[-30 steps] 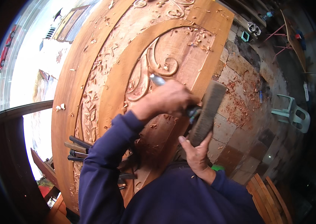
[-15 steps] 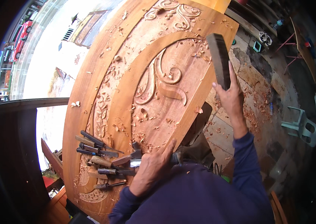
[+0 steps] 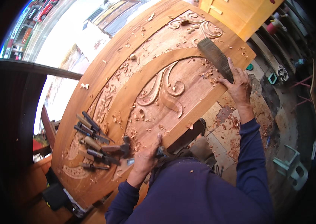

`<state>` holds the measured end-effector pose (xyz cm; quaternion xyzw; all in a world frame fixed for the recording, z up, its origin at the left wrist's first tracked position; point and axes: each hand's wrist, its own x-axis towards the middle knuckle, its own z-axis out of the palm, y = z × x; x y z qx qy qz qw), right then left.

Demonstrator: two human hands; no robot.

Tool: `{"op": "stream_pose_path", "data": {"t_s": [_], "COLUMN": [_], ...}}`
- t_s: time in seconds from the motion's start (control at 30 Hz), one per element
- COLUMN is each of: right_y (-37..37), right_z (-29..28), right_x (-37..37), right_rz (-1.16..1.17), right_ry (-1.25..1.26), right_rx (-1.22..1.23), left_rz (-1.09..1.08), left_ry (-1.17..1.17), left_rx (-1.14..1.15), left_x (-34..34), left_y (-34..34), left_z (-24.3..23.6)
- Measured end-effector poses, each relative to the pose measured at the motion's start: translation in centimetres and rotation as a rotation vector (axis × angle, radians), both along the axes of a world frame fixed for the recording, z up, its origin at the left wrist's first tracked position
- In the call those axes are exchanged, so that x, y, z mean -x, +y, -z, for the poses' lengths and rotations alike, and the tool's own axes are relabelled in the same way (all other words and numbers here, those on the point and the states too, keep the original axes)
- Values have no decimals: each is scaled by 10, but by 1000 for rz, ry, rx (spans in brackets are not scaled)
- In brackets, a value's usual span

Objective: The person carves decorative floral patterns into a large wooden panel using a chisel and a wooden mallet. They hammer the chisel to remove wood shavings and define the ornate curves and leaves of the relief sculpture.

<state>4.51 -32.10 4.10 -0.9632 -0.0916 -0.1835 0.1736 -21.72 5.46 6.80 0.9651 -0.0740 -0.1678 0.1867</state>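
Note:
My right hand [image 3: 240, 89] grips a dark rectangular block [image 3: 214, 56] lying over the far right part of a carved wooden panel [image 3: 191, 115], near its scrollwork and shavings. My left hand [image 3: 146, 156], slightly blurred, is low at the panel's near right edge, index finger pointing forward and other fingers curled on something partly hidden, with a bit of shiny metal [image 3: 130, 161] beside it. To its left several chisels and gouges [image 3: 98, 156] with wooden and dark handles are piled on the panel, beside a dark hammer-like tool [image 3: 126, 145].
A yellow wooden panel [image 3: 236, 16] stands beyond the far end. Right of the work, shavings cover the tiled floor [image 3: 221, 145], where a pale plastic chair [image 3: 292, 168] stands. A dark post [image 3: 23, 104] and a bright opening onto a street are at left.
My left hand has drawn back from the panel's middle toward the tool pile. My right hand has carried the block forward onto the panel's far part. The view has shifted.

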Motion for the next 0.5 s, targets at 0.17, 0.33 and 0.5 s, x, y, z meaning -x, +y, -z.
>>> {"op": "stream_pose_path", "data": {"t_s": [0.17,0.33,0.5], "right_y": [-35,-42,-14], "right_z": [8,-13,-42], "right_x": [-37,-48,33], "right_rz": [-103,-74,-551], "right_ry": [-38,-98,168], "right_rx": [74,239,-615], "left_rz": [-186,-322,-251], "left_ry": [-80,-101,-192], "left_rx": [-10,-116,103], "left_x": [10,21,-6], "left_y": [-21,-39,-70], "left_z": [2,6,-25]}}
